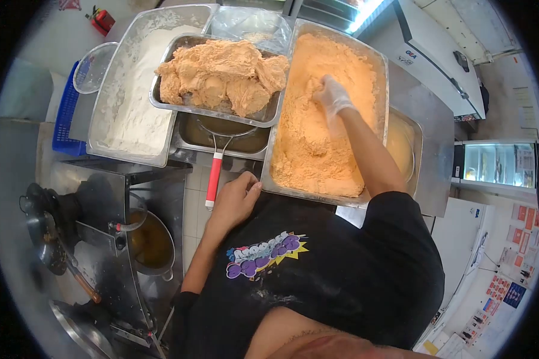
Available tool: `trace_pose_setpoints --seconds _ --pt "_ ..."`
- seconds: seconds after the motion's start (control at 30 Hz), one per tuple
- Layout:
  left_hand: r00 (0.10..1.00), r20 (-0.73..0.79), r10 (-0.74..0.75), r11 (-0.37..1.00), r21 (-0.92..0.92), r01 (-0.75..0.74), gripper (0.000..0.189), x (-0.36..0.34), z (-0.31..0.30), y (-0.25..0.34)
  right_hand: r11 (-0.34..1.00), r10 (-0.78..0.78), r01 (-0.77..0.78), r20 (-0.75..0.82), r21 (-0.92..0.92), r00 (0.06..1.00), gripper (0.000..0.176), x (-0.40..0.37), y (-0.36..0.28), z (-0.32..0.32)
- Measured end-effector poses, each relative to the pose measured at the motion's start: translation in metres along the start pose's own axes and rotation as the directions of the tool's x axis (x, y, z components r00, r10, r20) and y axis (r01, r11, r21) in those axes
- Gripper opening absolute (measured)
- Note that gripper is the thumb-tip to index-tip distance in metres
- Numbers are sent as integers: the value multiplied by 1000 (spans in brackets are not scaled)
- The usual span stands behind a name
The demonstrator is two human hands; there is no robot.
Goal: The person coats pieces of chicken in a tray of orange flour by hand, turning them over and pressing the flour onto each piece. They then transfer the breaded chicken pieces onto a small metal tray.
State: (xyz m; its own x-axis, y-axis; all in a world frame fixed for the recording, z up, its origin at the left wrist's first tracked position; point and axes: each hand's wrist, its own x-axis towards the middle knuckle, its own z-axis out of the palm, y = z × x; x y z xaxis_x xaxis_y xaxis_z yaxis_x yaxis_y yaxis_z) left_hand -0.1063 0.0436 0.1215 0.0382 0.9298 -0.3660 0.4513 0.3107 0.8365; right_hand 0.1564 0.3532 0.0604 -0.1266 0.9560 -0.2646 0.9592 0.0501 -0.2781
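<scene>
My right hand [333, 97], in a thin clear glove, reaches into a deep metal tray [384, 78] of orange breading flour [317, 149]. Its fingertips are partly lost in the flour, so their grip is not visible. Bare and curled, my left hand [239, 194] is beside the near left corner of that tray; whether anything is in its fingers is hidden. To the left, a smaller metal tray [215, 112] bears a heap of orange-coated pieces [221, 75], possibly battered meat. Below it, a strainer with a red handle [214, 179] rests over a pan of brownish liquid [191, 133].
A tray of white flour [139, 113] stands far left, next to a blue basket [67, 113]. Right of the orange flour is a container of yellowish liquid [401, 143]. A pot of dark oil [150, 239] and a wok [45, 233] are at lower left.
</scene>
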Motion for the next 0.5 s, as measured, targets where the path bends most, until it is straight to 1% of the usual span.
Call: trace_pose_setpoints --seconds 0.03,0.07,0.1,0.13,0.17,0.23,0.33,0.4,0.43,0.5 --pt "1000 7 -5 1000 -3 5 26 1 1 -2 983 -18 33 -84 179 996 39 -8 -4 9" --pt "1000 15 -11 1000 -6 11 26 2 1 -3 983 -7 23 -85 180 996 39 -15 -5 13" --pt "1000 24 -8 1000 -4 8 26 3 1 -3 930 12 30 -112 366 994 41 -23 -8 14" --pt "1000 20 -2 1000 16 1 26 4 0 -2 843 32 46 -136 536 990 43 -27 -9 11" --pt "1000 16 2 999 36 -3 26 5 0 -1 843 37 42 -137 536 990 43 -21 -2 4" --pt "1000 17 10 999 41 -11 26 3 -2 3 931 24 -4 -49 365 998 40 -2 21 -19" --pt "1000 7 3 999 42 -4 26 3 -1 3 956 -41 57 -63 287 997 39 -10 33 -77" --pt "1000 9 -12 999 40 12 26 1 2 1 990 -96 113 -184 82 978 38 -7 51 -89" --pt "1000 5 2 999 41 -2 26 -1 3 0 991 -89 106 -180 84 980 38 -10 62 -87" --pt "1000 -17 26 999 35 -26 26 5 2 1 998 -34 46 -241 47 970 36 -3 72 -86"
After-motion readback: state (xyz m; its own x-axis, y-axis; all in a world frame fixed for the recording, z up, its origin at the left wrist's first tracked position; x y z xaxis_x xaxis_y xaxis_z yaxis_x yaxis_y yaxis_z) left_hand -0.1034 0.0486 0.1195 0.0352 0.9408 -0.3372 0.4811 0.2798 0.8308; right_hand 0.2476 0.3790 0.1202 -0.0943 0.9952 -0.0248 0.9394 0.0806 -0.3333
